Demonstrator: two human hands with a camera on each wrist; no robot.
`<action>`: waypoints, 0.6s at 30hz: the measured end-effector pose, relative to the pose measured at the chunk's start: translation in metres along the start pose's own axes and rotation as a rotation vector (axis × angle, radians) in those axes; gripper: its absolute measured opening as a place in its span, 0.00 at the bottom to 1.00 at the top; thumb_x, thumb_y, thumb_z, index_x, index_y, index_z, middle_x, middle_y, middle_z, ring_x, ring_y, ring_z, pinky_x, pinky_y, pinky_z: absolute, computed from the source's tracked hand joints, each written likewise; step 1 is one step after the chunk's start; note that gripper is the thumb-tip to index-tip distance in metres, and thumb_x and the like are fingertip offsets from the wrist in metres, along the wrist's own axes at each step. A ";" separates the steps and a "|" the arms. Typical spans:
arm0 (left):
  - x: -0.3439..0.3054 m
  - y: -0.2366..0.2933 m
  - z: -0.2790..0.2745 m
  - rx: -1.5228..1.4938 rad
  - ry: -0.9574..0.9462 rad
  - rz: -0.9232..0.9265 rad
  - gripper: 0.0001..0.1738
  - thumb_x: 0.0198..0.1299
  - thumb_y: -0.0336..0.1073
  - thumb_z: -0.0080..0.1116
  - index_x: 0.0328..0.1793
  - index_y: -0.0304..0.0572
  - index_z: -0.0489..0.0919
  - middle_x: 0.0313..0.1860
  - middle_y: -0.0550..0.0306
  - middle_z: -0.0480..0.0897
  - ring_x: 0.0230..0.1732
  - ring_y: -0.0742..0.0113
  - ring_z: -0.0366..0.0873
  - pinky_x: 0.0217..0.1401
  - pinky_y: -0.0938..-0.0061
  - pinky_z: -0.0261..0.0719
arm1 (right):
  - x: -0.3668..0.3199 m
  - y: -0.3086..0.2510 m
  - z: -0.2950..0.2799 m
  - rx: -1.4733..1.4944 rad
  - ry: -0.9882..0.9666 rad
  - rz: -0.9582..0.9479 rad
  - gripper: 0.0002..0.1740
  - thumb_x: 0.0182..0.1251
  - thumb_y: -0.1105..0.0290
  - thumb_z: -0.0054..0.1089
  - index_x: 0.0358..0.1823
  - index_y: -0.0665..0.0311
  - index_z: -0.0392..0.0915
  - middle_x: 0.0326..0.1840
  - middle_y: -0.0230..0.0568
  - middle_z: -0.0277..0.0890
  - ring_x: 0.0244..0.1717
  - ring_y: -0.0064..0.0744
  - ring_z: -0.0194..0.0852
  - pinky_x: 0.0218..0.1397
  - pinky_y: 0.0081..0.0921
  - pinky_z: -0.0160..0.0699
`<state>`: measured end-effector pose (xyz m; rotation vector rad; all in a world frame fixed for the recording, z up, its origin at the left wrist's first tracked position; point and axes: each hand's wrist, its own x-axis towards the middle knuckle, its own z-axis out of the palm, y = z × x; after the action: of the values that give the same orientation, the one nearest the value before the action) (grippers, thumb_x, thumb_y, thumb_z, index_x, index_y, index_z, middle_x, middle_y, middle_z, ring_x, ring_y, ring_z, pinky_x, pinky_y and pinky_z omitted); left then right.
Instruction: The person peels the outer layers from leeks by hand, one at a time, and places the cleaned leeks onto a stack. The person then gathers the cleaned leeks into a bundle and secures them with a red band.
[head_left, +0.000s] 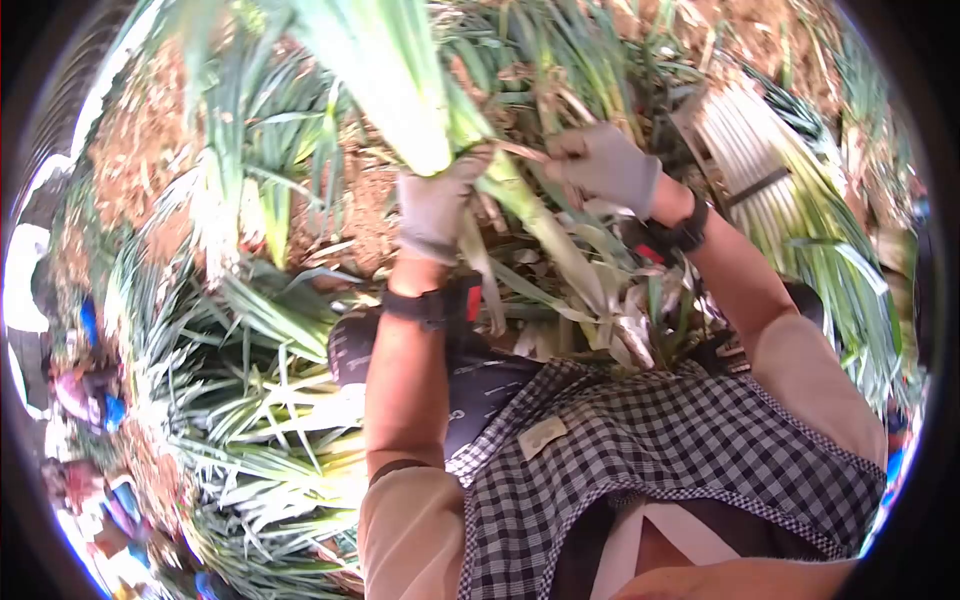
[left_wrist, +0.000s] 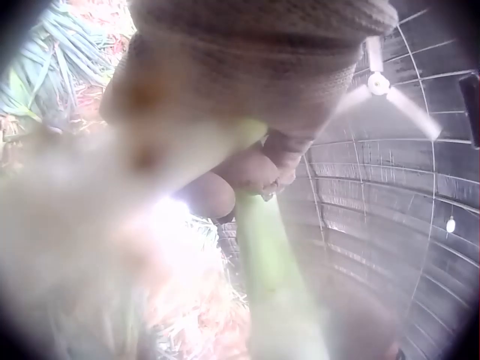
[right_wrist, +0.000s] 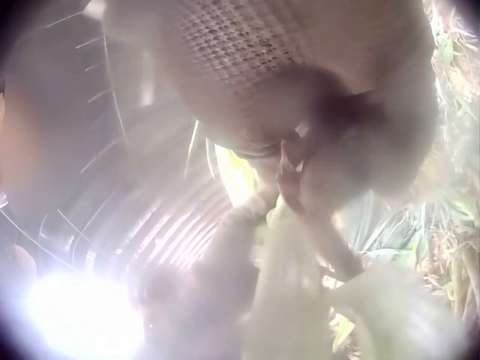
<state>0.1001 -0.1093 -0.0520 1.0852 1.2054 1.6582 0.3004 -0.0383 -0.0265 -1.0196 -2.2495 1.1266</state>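
My gloved left hand grips a leek whose stalk slants down to the right below the fist. Broad, bright leek leaves rise above this hand toward the top of the head view. To the right, my gloved right hand pinches a thin brownish strip that stretches across to the left hand. In the left wrist view the pale green stalk runs down from the curled fingers. The right wrist view is blurred; a thin reddish strip shows at the fingertips.
Piles of leeks lie on the left. A pale ribbed panel stands at the right, with more leeks beside it. Straw-coloured litter covers the ground. Other people are at the far left. A ceiling fan hangs overhead.
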 end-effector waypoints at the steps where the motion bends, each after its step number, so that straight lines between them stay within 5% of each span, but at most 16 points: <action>1: -0.001 -0.003 -0.002 0.046 -0.040 -0.047 0.11 0.57 0.27 0.59 0.45 0.31 0.84 0.41 0.54 0.85 0.35 0.72 0.81 0.31 0.80 0.76 | 0.004 0.009 -0.011 -0.250 0.147 -0.215 0.14 0.64 0.65 0.61 0.34 0.72 0.81 0.25 0.37 0.80 0.22 0.20 0.76 0.27 0.19 0.72; 3: -0.001 0.003 0.002 -0.047 -0.017 -0.182 0.09 0.55 0.24 0.62 0.42 0.31 0.83 0.34 0.56 0.84 0.32 0.72 0.81 0.27 0.82 0.76 | 0.014 0.011 -0.055 0.142 0.224 0.086 0.12 0.65 0.66 0.59 0.36 0.70 0.81 0.25 0.38 0.80 0.25 0.19 0.79 0.27 0.19 0.72; 5: 0.001 -0.009 -0.004 -0.091 -0.012 -0.194 0.09 0.55 0.24 0.61 0.43 0.31 0.83 0.35 0.55 0.84 0.32 0.71 0.81 0.28 0.82 0.77 | 0.032 0.043 -0.110 0.122 0.385 0.008 0.12 0.64 0.67 0.59 0.46 0.64 0.80 0.30 0.45 0.82 0.34 0.30 0.84 0.32 0.28 0.77; 6: -0.003 -0.003 0.000 -0.094 0.000 -0.133 0.08 0.56 0.23 0.59 0.42 0.30 0.83 0.37 0.53 0.84 0.31 0.71 0.81 0.26 0.82 0.76 | 0.048 0.065 -0.130 -0.414 0.472 -0.021 0.14 0.63 0.67 0.59 0.50 0.60 0.79 0.34 0.47 0.82 0.38 0.37 0.84 0.35 0.33 0.78; 7: -0.002 -0.015 -0.012 -0.085 -0.093 -0.100 0.08 0.56 0.21 0.57 0.41 0.30 0.83 0.40 0.52 0.84 0.37 0.68 0.82 0.34 0.78 0.80 | 0.054 0.086 -0.138 -0.948 0.532 -0.044 0.18 0.62 0.68 0.58 0.54 0.56 0.78 0.38 0.50 0.82 0.41 0.43 0.84 0.38 0.38 0.79; 8: -0.002 -0.024 -0.024 0.164 -0.205 0.094 0.10 0.57 0.20 0.53 0.43 0.30 0.82 0.46 0.49 0.83 0.45 0.65 0.80 0.40 0.76 0.80 | 0.051 0.094 -0.136 -1.242 0.389 0.033 0.23 0.61 0.67 0.58 0.59 0.54 0.74 0.43 0.53 0.81 0.42 0.52 0.81 0.42 0.42 0.80; 9: 0.000 -0.030 -0.034 0.410 -0.307 0.300 0.12 0.59 0.18 0.49 0.46 0.31 0.80 0.52 0.45 0.81 0.54 0.62 0.78 0.46 0.74 0.80 | 0.041 0.082 -0.122 -1.225 0.408 0.060 0.14 0.66 0.65 0.49 0.36 0.57 0.86 0.34 0.45 0.84 0.38 0.46 0.83 0.43 0.39 0.80; 11: 0.004 -0.032 -0.044 0.599 -0.398 0.605 0.13 0.51 0.17 0.55 0.44 0.33 0.81 0.50 0.46 0.82 0.55 0.57 0.79 0.53 0.71 0.80 | 0.021 0.034 -0.103 -0.953 0.059 0.131 0.16 0.64 0.56 0.53 0.36 0.58 0.86 0.35 0.44 0.84 0.37 0.44 0.82 0.44 0.35 0.80; 13: -0.011 -0.013 -0.034 0.644 -0.271 0.346 0.09 0.51 0.19 0.57 0.39 0.33 0.81 0.50 0.46 0.82 0.54 0.57 0.80 0.52 0.71 0.80 | -0.007 0.005 -0.068 -0.400 -0.012 0.228 0.21 0.60 0.49 0.59 0.36 0.61 0.85 0.34 0.43 0.84 0.35 0.39 0.82 0.43 0.31 0.79; 14: -0.011 -0.015 -0.034 0.670 -0.263 0.434 0.09 0.45 0.16 0.59 0.34 0.31 0.80 0.42 0.50 0.84 0.49 0.61 0.81 0.53 0.70 0.79 | -0.017 -0.005 -0.051 -0.234 -0.101 0.105 0.19 0.60 0.53 0.63 0.38 0.64 0.85 0.31 0.40 0.83 0.31 0.28 0.79 0.37 0.26 0.77; 15: -0.003 -0.036 -0.046 0.256 -0.292 0.221 0.13 0.42 0.15 0.62 0.36 0.31 0.80 0.41 0.50 0.83 0.45 0.63 0.81 0.47 0.71 0.81 | -0.023 -0.012 -0.038 -0.064 -0.185 -0.020 0.18 0.60 0.58 0.67 0.39 0.68 0.84 0.28 0.37 0.83 0.27 0.17 0.75 0.32 0.20 0.75; 18: 0.004 -0.042 -0.050 0.268 -0.359 0.350 0.12 0.45 0.15 0.62 0.37 0.32 0.79 0.40 0.49 0.83 0.41 0.65 0.81 0.40 0.72 0.81 | -0.030 -0.012 -0.007 0.187 -0.267 0.016 0.15 0.59 0.62 0.67 0.40 0.68 0.84 0.26 0.32 0.81 0.26 0.15 0.72 0.30 0.19 0.72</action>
<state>0.0566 -0.1106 -0.1007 1.7610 1.0601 1.4853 0.3188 -0.0622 -0.0139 -0.8557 -2.2817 1.5265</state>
